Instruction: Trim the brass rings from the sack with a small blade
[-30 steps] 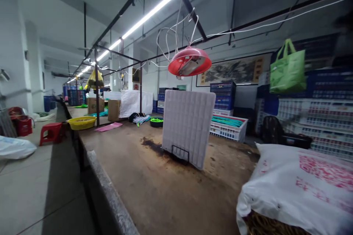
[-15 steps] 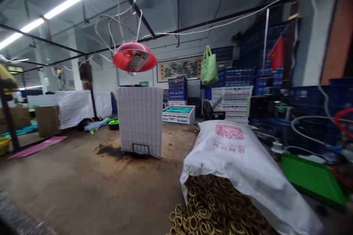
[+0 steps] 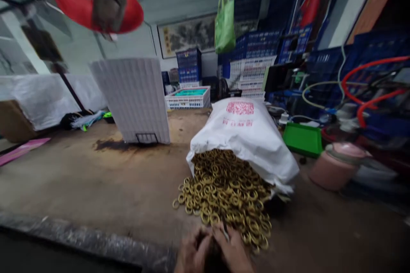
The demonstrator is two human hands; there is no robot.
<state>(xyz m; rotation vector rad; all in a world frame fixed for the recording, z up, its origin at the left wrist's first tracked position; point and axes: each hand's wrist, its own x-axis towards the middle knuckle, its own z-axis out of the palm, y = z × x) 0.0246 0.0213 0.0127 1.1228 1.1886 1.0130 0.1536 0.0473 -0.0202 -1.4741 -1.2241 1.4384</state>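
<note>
My left hand (image 3: 193, 251) and my right hand (image 3: 233, 251) are close together at the bottom of the view, before a heap of brass-coloured rings (image 3: 221, 200). The left fingers are curled closed; whatever they hold is hidden. A thin, dark and silvery tool (image 3: 225, 231) stands up from the closed right hand, its kind too blurred to tell. The rings spill onto the table from the open mouth of a white woven sack (image 3: 243, 130) with red print, which lies on its side.
The brown table (image 3: 80, 183) has a worn front edge. A white ribbed panel (image 3: 134, 98) stands upright behind, under a red hanging lamp (image 3: 96, 0). To the right are a green tray (image 3: 303, 138) and a pink lidded pot (image 3: 336, 166). Crates (image 3: 188, 98) are at the back.
My view has tipped down and turned right. Both hands have come into view below the rings, and the pink pot now shows. The lamp appears higher and further left.
</note>
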